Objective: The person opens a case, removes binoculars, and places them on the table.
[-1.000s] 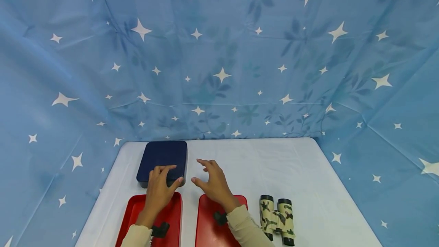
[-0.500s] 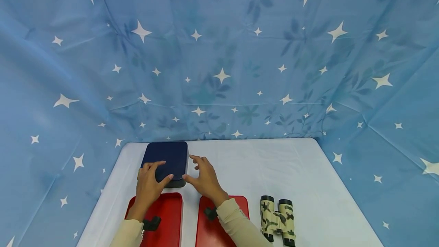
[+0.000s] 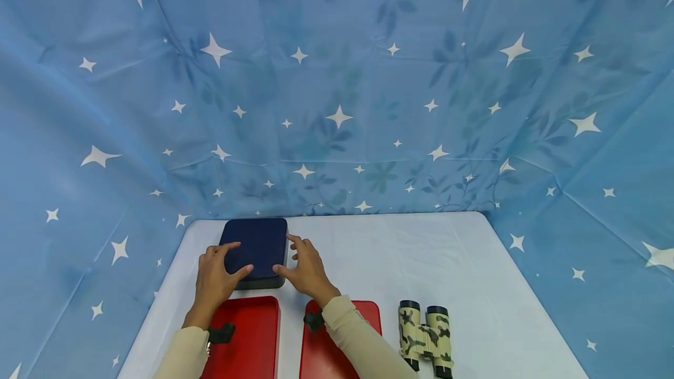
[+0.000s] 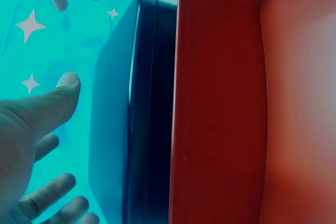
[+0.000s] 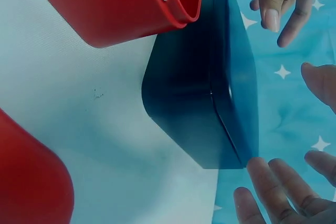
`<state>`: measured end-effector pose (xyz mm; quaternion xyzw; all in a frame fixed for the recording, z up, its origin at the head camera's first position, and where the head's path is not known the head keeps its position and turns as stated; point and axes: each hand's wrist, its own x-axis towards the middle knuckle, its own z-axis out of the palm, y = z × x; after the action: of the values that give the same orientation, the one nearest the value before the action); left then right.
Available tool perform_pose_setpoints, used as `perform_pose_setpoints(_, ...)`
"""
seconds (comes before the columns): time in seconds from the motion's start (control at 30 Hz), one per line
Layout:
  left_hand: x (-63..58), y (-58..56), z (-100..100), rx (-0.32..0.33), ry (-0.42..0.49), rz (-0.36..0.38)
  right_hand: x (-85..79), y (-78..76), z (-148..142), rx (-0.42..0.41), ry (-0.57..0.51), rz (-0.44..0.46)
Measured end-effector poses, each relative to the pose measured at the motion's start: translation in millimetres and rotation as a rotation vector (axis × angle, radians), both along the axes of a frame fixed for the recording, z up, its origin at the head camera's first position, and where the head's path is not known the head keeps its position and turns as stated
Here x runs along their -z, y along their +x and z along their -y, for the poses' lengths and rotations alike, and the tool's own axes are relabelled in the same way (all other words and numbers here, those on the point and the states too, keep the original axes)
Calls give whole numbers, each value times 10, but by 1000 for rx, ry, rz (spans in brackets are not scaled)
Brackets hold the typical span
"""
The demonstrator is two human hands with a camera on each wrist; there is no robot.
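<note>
A dark navy lidded box (image 3: 259,244) stands at the back left of the white table. My left hand (image 3: 212,276) is at its left side, fingers spread in a loose curve and the thumb out over its front part. In the left wrist view, the left thumb (image 4: 58,98) appears apart from the box (image 4: 113,124). My right hand (image 3: 308,271) is by the right side, with its fingers also spread. The right fingers (image 5: 265,184) come near a corner of the box (image 5: 184,82) in the right wrist view; whether they touch, I cannot tell. Neither hand holds anything.
An open red bin (image 3: 253,338) lies in front of the box, partly under my left arm. To its right is another red piece (image 3: 323,355), partly covered by my right arm. Camouflage binoculars (image 3: 426,338) lie farther right. Blue star-patterned cloth (image 3: 337,86) surrounds the table (image 3: 474,285).
Both hands have moved left and slightly away from me, toward the sides of the navy box. The box, the red pieces and the binoculars have stayed in place.
</note>
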<state>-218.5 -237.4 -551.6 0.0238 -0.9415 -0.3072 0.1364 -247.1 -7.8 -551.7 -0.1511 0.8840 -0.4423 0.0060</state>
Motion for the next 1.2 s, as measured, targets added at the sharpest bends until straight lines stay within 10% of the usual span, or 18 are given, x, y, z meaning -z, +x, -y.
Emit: perform_pose_setpoints(1.2,117,-130,377,-17,55,156,167,-192,360,80,95,68)
